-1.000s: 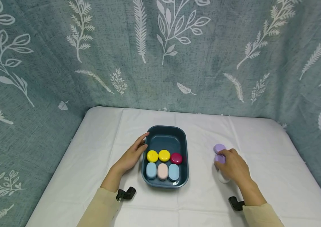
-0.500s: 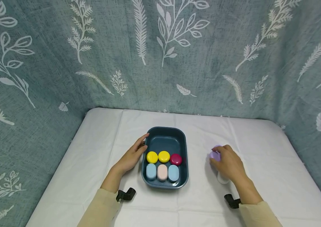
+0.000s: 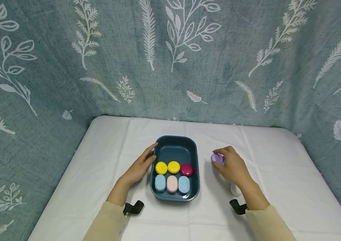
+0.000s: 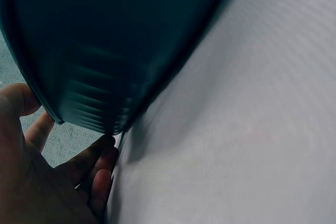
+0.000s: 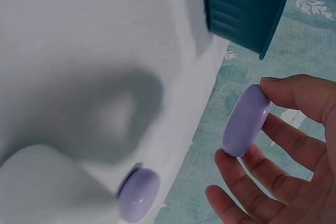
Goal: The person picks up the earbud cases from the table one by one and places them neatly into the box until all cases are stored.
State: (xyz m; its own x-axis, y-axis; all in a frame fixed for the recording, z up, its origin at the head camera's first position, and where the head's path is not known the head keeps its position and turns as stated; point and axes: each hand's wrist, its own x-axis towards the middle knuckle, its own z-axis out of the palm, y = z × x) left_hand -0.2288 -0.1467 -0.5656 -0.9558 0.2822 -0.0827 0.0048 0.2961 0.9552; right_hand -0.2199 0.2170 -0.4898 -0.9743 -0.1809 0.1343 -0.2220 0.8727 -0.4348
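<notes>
My right hand [image 3: 232,165] pinches a glossy, round purple disc [image 5: 247,120], like a bar of soap, between thumb and fingers. It is raised above the cloth, right of the dark blue tray [image 3: 197,150]. A second purple disc [image 5: 139,195] lies on the cloth in the right wrist view; in the head view the hand hides it. My left hand [image 3: 138,167] rests against the tray's left side, its fingers fairly straight and touching the wall and rim. Inside the tray sit two yellow discs [image 3: 174,167], a dark red disc [image 3: 186,170], two light blue oblong pieces [image 3: 160,183] and a pink one [image 3: 172,184].
Near the right wrist a white rounded object [image 3: 235,190] stands on the white cloth [image 3: 206,217], partly hidden by the arm. A patterned blue-green curtain [image 3: 158,83] hangs behind and beside the table. Each wrist carries a small black camera [image 3: 133,208].
My right hand has picked up one purple disc and moved left with it toward the tray. The left hand and the tray have stayed in place.
</notes>
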